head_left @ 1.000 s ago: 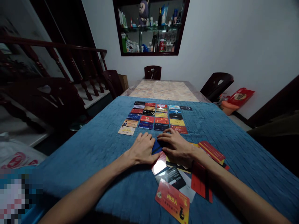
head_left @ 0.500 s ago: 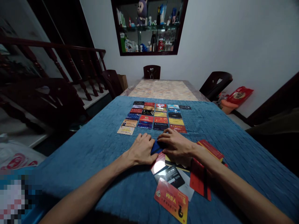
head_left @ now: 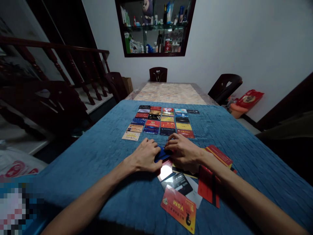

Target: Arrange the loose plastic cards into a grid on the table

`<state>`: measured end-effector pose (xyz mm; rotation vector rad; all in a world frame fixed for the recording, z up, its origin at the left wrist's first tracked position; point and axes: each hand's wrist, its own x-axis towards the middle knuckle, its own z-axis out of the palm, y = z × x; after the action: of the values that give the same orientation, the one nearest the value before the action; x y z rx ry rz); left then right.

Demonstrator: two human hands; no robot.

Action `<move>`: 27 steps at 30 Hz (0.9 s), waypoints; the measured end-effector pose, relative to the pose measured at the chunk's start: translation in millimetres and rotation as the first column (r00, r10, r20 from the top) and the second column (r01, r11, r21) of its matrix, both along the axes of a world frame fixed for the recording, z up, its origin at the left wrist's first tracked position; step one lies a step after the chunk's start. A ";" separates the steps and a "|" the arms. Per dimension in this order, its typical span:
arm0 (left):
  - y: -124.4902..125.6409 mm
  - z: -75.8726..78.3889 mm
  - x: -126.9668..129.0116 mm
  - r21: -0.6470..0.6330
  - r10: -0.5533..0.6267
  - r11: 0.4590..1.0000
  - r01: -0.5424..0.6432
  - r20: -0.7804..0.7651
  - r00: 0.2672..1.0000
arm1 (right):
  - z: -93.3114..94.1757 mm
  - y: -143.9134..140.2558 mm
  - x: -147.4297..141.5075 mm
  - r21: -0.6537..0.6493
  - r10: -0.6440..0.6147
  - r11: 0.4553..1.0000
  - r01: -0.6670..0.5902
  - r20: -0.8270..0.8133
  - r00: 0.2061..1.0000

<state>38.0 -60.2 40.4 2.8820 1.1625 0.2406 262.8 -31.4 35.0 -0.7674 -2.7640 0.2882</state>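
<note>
Evidently, the table (head_left: 168, 93) bears a blue cloth (head_left: 97, 156) over its near part. Ordered rows of cards (head_left: 153, 123) lie beyond the hands; overlapping loose cards (head_left: 179, 207) lie on the near side, some beneath the right forearm. Left hand (head_left: 146, 156) and right hand (head_left: 184, 150) both grasp a blue card (head_left: 161, 155), one at each end, between rows and loose cards; its right end is hidden.

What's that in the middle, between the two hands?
In the head view, a blue card lies between the left hand and the right hand, each covering part of it; a shiny reddish card lies nearer the camera.
</note>
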 end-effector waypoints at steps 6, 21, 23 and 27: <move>10.9 -1.1 -9.9 -0.044 -0.053 0.997 0.063 0.204 0.978 | -2.9 2.4 1.2 0.055 0.047 0.998 -0.042 -0.086 0.995; 32.5 -9.1 -28.8 -0.030 -0.055 0.997 0.078 0.462 0.885 | -17.2 6.9 -0.6 -0.053 -0.136 0.990 0.128 -0.175 0.975; 34.6 -12.6 -30.0 -0.024 -0.040 0.998 0.058 0.465 0.884 | -18.8 6.7 -1.2 -0.058 -0.158 0.987 0.150 -0.177 0.972; 36.7 -16.5 -30.7 0.001 -0.040 0.999 0.044 0.455 0.890 | -19.6 5.6 -2.6 -0.041 -0.192 0.981 0.188 -0.141 0.971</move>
<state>7.4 -23.5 23.8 2.6187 1.0021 0.8520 260.3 -25.8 15.4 -0.9703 -2.5342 0.3297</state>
